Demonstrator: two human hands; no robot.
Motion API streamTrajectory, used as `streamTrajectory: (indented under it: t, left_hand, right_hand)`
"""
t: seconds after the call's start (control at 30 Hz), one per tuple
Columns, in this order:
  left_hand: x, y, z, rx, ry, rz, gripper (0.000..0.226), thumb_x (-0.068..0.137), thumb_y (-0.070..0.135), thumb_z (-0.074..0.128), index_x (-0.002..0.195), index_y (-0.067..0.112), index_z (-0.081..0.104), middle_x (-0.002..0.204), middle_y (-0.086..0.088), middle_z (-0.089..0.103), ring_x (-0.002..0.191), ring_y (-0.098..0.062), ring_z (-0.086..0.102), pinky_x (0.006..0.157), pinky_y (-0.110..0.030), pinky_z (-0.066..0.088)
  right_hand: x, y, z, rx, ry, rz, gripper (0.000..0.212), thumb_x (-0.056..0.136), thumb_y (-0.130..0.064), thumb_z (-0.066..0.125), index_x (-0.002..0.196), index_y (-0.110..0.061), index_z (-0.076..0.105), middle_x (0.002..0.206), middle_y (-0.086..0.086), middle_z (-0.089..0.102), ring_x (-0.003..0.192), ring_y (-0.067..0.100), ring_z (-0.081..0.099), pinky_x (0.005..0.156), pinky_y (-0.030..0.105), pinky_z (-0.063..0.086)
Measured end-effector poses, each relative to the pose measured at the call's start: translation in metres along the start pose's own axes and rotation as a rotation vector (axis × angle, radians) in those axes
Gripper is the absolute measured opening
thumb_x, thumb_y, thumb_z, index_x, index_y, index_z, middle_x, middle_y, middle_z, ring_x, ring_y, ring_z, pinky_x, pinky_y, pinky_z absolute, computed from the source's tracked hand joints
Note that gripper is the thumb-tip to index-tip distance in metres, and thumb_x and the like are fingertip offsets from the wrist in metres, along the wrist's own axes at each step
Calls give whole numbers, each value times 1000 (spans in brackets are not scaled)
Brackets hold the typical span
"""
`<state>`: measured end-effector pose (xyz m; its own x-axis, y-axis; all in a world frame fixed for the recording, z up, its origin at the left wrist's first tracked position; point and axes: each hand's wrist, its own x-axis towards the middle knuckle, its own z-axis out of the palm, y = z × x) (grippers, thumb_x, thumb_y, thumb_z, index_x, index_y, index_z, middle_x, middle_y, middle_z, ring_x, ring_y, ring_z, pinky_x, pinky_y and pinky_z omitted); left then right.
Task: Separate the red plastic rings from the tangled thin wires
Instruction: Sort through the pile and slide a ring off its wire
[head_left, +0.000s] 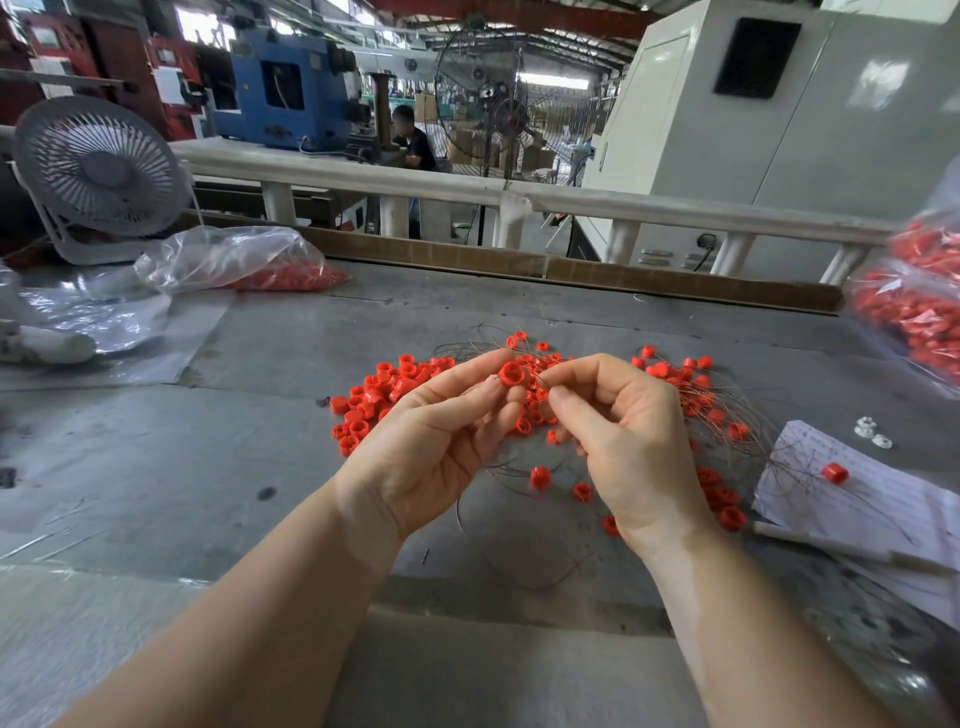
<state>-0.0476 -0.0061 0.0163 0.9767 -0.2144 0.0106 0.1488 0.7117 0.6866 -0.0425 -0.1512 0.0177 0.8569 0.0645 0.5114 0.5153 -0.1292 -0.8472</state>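
From my remote seat I see two bare forearms with no sleeves, watch, bracelet or gloves. My left hand (441, 431) and right hand (631, 441) wear no rings. The fingernails I can see are short and plain, without polish.

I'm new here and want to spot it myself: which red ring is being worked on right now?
Find the grey worktable, then the person's two hands above the red pile. The red plastic ring is pinched at the left hand fingertips, raised off the table, unlike the rest.
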Motion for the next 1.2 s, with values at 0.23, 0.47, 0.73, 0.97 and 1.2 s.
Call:
streamTrajectory:
  t: [0.23,0.47,0.73,0.97,1.2]
  left_hand:
    - [-1,1,2,-14,24,0,24,68,-1,56,76,7,77,73,-8,71,66,-12,70,59,-18,56]
    - [-1,4,1,-48,19,-25,20,64,11,63,77,4,77,78,-10,70,70,-13,67,62,-18,57]
    - [-1,3,0,-23,11,-8,19,67,7,61,78,7,78,76,-6,72,68,-10,70,59,-16,56]
    - [0,2,-1,-30,29,24,19,68,8,61,78,7,78,74,-7,71,68,-11,71,55,-15,54]
    - [1,0,-1,1,53,68,19,70,7,60,77,8,78,72,-6,71,68,-10,70,57,-15,54]
  right_hand:
    - [0,-1,2,-67,41,-31,27,85,3,60,77,-22,67,69,-5,66,65,7,61,64,31,54]
    - [-1,-3,2,-108,51,-60,27,85,4,59,78,-21,67,66,-9,64,63,0,59,62,14,49]
    - [0,-1,2,-115,73,-80,29,85,5,60,76,-22,66,65,-8,64,61,-1,58,60,9,45]
    - [1,-1,1,-113,74,-86,30,84,5,60,75,-23,66,65,-8,63,61,-1,57,59,8,43]
    - [0,-1,1,-115,64,-69,32,82,8,59,71,-23,64,62,-8,62,59,3,57,60,15,47]
